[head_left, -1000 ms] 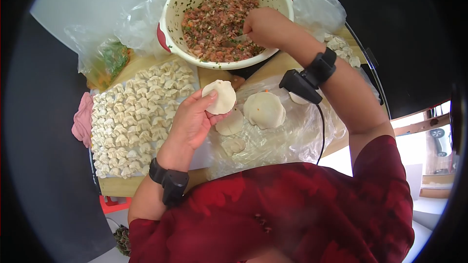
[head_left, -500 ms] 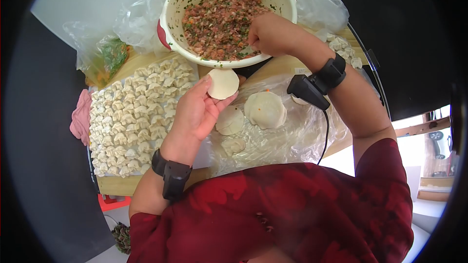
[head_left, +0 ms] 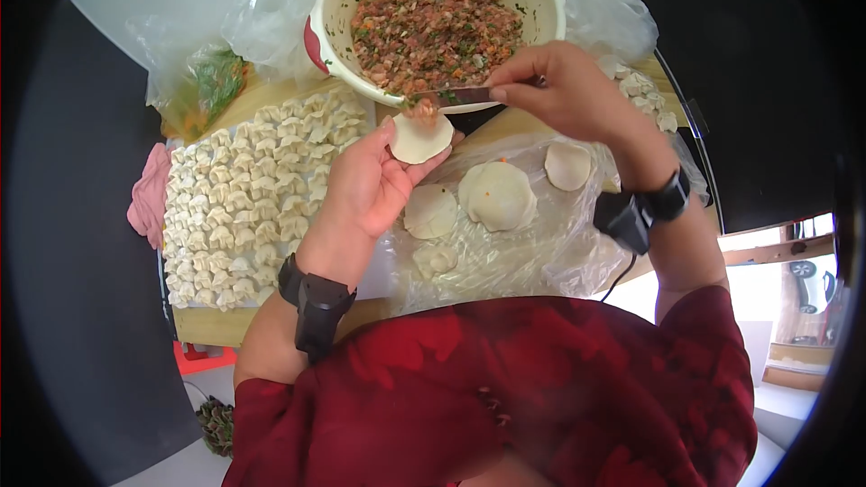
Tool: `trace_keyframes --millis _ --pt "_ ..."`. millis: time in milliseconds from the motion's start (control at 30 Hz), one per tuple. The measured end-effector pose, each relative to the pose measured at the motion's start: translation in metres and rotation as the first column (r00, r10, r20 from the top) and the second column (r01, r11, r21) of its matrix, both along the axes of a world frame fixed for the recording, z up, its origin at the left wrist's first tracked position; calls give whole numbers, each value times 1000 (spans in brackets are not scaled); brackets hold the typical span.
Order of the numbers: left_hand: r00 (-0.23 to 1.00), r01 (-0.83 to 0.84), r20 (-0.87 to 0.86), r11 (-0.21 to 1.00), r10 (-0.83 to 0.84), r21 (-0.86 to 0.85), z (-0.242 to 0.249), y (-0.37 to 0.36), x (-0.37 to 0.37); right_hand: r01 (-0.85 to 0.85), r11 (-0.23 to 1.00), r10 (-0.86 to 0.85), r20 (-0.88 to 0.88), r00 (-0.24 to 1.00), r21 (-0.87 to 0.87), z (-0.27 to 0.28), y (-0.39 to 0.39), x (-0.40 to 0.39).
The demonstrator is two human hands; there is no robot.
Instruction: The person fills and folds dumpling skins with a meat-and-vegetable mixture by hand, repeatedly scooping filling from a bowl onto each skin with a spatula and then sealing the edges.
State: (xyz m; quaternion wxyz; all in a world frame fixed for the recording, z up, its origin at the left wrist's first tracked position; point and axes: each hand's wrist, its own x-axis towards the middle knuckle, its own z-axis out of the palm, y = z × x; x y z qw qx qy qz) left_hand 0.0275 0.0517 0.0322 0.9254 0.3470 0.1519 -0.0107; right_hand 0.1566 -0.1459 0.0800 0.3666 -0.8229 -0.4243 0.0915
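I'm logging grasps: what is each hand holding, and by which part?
The left hand holds a dough wrapper by its edge, fingers beneath; the right hand pinches a flat utensil at the end away from the filling.

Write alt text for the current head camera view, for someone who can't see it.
The left hand holds a round dough wrapper; the right hand holds filling over its edge on a flat utensil, near a large bowl. Rows of dumplings lie at left.

The large cream bowl with red handles (head_left: 336, 68) looks like smooth, glossy plastic; the crinkled clear sheet (head_left: 559, 257) is shiny plastic film; the pale tabletop (head_left: 212, 326) shows smooth wood; the crumpled pink cloth (head_left: 149, 198) appears matt.
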Motion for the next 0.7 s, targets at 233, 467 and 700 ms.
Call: trace_keyframes --millis 233,467,700 --pt "1000 21 -12 999 -22 -43 -4 5 -3 -83 993 31 498 866 82 -22 -9 -40" --pt "998 54 17 998 -54 -27 -5 8 -15 -103 973 5 421 907 208 -21 -14 -61" --pt "993 109 54 994 -108 -18 1 -3 -18 33 947 -23 -35 999 318 -16 -3 -82"
